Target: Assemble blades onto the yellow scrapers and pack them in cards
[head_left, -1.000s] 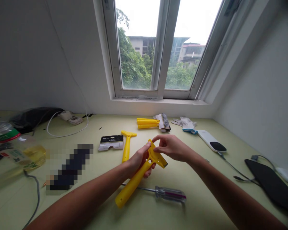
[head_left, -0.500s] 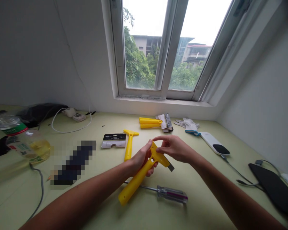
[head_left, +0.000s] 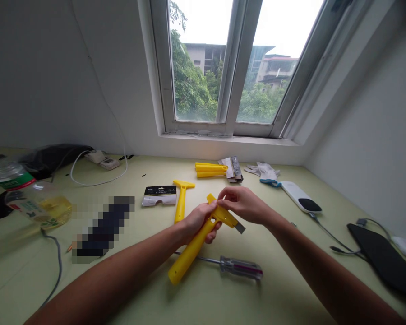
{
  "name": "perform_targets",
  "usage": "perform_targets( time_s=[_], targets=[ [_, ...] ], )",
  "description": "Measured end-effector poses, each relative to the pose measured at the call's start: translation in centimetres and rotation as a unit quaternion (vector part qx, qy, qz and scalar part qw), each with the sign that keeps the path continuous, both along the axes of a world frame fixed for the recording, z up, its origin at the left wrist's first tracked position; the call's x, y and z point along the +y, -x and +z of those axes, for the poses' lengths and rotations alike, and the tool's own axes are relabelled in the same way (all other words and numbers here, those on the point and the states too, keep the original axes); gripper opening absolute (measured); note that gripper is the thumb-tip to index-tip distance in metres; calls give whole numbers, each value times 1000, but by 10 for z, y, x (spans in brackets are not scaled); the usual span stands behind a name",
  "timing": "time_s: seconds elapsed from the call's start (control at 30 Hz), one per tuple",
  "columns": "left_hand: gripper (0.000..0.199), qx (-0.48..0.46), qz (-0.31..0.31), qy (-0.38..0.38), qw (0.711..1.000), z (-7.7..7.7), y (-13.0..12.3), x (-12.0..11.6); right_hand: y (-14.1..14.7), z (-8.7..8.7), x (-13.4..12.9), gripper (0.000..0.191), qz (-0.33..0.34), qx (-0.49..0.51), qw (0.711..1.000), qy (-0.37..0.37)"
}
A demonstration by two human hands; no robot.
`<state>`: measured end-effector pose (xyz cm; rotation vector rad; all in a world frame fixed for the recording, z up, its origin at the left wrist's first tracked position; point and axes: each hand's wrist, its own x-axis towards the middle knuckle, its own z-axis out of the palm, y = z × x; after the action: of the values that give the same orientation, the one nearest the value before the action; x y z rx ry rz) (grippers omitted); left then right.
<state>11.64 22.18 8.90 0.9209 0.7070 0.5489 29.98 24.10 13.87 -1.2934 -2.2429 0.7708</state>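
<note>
A yellow scraper (head_left: 189, 259) with a metal blade (head_left: 239, 227) jutting from one end of its head is held at a slant above the table. My left hand (head_left: 203, 221) is closed around it just below the head, thumb on top. My right hand (head_left: 242, 204) has its fingertips pinched together against the face of the head, beside the left thumb. Anything small between those fingertips is hidden. Below the scraper lies a screwdriver (head_left: 242, 267) with a clear handle, its shaft partly behind the yellow handle. Another yellow scraper (head_left: 180, 203) rests on the table beyond my left hand.
A black-and-white package (head_left: 159, 195) sits left of the second scraper. Farther back are more yellow handles (head_left: 209, 170) and white gloves (head_left: 265, 172). A white device (head_left: 301, 196), a black phone-like slab (head_left: 382, 257) and cables lie right. A bottle (head_left: 37, 203) stands left.
My right fingertips have shifted from the edge and face of the scraper head to a tighter pinch beside my left thumb. The scraper has tilted slightly; the camera view has moved a little.
</note>
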Motion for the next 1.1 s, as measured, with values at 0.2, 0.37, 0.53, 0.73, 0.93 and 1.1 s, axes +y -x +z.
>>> perform_targets(
  time_s=[0.2, 0.37, 0.53, 0.73, 0.93, 1.1],
  targets=[
    [39, -16, 33, 6, 999, 0, 0, 3, -4, 8, 0, 23, -2, 19, 1000, 12],
    [40, -35, 64, 0, 997, -2, 1, 7, -13, 16, 2, 28, 34, 10, 991, 127],
    [41, -48, 72, -26, 996, -5, 1, 8, -21, 11, 9, 28, 85, 30, 975, 204],
    [42, -60, 81, -72, 992, -5, 1, 6, -22, 11, 9, 36, 63, 85, 966, 235],
    [37, -60, 73, -97, 991, -5, -2, 3, -16, 13, 4, 23, 34, 59, 983, 168],
    [31, -55, 65, -125, 989, -3, -2, 0, -12, 16, -1, 19, 36, 36, 990, 135]
  ],
)
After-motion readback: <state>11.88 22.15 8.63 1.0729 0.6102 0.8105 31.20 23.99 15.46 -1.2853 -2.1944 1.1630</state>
